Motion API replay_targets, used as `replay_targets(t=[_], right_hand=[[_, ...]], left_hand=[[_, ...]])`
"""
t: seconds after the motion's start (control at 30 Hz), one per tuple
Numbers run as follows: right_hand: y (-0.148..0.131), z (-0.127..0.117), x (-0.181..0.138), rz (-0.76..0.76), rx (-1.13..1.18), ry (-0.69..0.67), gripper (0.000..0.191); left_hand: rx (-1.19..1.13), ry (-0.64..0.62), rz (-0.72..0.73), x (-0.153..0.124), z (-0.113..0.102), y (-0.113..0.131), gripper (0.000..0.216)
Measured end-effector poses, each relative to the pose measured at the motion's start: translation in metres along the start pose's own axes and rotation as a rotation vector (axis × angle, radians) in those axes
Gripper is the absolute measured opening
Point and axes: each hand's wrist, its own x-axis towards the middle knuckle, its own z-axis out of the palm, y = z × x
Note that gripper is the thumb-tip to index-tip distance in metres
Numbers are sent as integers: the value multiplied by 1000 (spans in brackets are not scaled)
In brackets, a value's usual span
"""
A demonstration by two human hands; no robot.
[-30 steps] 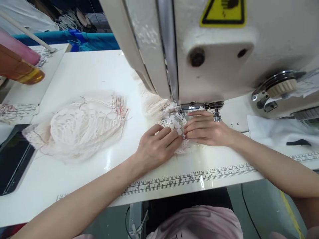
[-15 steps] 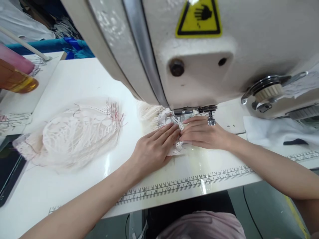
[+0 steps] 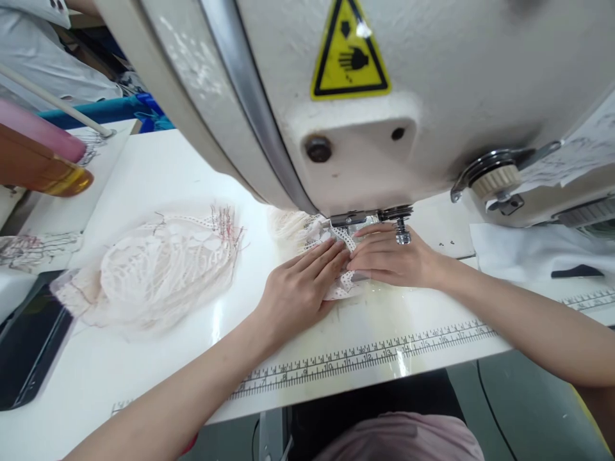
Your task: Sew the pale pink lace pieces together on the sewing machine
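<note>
A piece of white lace [image 3: 346, 280] with a scalloped, dotted edge lies beneath the sewing machine's head [image 3: 365, 166]. Flat on its left part rests my left hand [image 3: 294, 287], fingers stretched toward the presser foot area. My right hand [image 3: 396, 259] lies on the lace from the other side, its fingers extended and almost meeting the left fingertips. Its thumb is hidden. The machine's metal guide and spring [image 3: 402, 232] stand just above the right fingers. The needle cannot be made out. Gathered cream lace [image 3: 291, 229] continues behind the left fingers.
A pile of sheer lace [image 3: 158, 272] with loose reddish threads lies to the left. Beyond it are a black phone-like object [image 3: 33, 346] and thread cones [image 3: 43, 160]. White cloth [image 3: 523, 253] sits at right. A printed ruler [image 3: 346, 362] runs along the front edge.
The camera view has shifted slightly, so the machine and the lace pile appear displaced. Both hands keep nearly the same place on the lace.
</note>
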Motion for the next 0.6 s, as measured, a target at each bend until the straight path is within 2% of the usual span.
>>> replay_targets(t=[0.3,0.6], right_hand=[[-4,-6,0,123,-232,-62,18],[-1,-9,0,176,-249,-69,19]], left_hand=[[-31,19,-46,2,4,1,45],[-38,42,-34,4,7,-1,33]])
